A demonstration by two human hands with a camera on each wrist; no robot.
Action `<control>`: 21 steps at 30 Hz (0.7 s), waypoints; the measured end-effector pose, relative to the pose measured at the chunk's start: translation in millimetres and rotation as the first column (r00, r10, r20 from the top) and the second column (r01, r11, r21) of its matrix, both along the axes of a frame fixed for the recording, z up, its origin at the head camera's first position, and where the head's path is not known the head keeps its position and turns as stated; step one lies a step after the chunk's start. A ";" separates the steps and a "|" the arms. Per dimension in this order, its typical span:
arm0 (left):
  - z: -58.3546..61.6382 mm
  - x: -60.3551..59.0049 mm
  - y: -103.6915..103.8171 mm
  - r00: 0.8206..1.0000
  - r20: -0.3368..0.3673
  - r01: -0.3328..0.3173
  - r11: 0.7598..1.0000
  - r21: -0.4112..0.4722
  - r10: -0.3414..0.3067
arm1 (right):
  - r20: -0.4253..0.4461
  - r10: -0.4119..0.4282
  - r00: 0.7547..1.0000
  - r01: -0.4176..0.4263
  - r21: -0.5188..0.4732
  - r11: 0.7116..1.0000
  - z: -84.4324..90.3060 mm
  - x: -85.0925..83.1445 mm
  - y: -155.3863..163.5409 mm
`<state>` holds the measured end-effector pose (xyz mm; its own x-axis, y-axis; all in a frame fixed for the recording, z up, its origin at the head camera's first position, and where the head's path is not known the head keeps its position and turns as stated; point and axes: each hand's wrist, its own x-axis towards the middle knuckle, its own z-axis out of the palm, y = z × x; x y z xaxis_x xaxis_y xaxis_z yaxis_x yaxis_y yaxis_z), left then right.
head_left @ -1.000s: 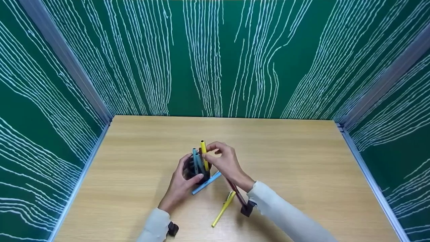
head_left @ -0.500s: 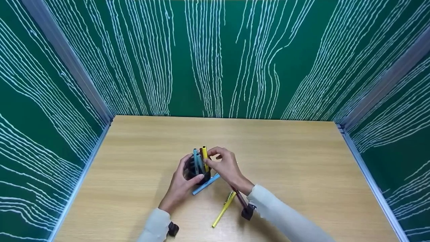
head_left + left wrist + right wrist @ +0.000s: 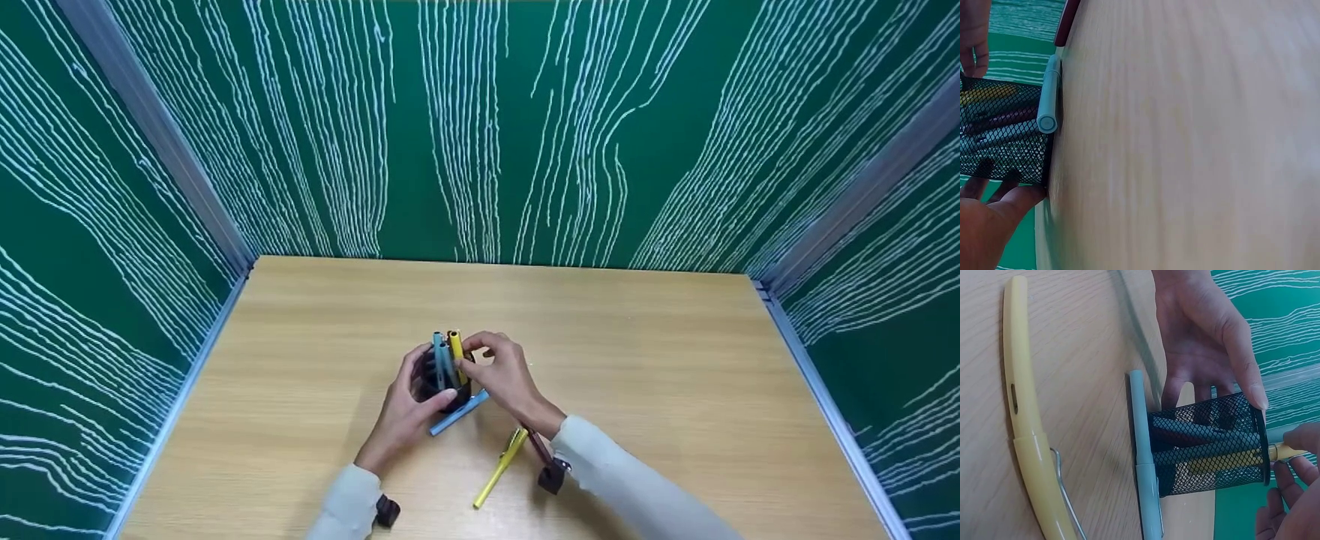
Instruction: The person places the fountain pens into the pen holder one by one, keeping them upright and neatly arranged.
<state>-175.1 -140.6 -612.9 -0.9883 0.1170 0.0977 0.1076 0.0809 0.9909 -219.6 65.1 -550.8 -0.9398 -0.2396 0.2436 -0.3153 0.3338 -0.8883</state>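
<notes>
So you're looking at a light brown, wood-grain tabletop [image 3: 660, 337], and a dark green back wall scrawled with wavy white lines [image 3: 405, 150] is running along its far edge. Similar green side walls [image 3: 45, 240] are boxing you in, grey metal posts [image 3: 166, 135] are marking the corners, and pale metal rails [image 3: 828, 405] are edging both sides.

Room behind cup [image 3: 1213, 444]; loose blue pen [image 3: 457, 414], yellow pen [image 3: 499, 470], seemingly maroon pen [image 3: 538, 445] block front.

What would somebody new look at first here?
Probably the white-streaked green walls, rising behind and beside the wooden table. Next, the black mesh cup near the table's middle, gripped by the left hand, while the right hand pinches a bright yellow pen in it.
</notes>
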 end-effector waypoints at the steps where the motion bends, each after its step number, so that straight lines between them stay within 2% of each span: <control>1: -0.4 -0.2 0.2 1.000 -0.004 0.002 1.000 0.000 -0.002 | -0.003 0.001 1.000 -0.001 0.004 1.000 0.1 -0.1 -0.1; 16: -0.7 -0.4 0.9 1.000 0.005 -0.006 1.000 -0.008 0.006 | -0.059 -0.007 0.998 0.008 0.019 1.000 -3.6 1.2 12.8; 21: -0.9 -0.9 0.5 1.000 0.007 0.001 0.999 0.052 -0.002 | -0.061 -0.027 0.998 0.027 0.014 1.000 -7.2 4.2 20.2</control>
<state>-176.0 -140.1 -613.9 -0.9888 0.1136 0.0967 0.1006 0.0288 0.9945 -215.3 85.4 -558.0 -0.9296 -0.2183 0.2970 -0.3592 0.3560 -0.8627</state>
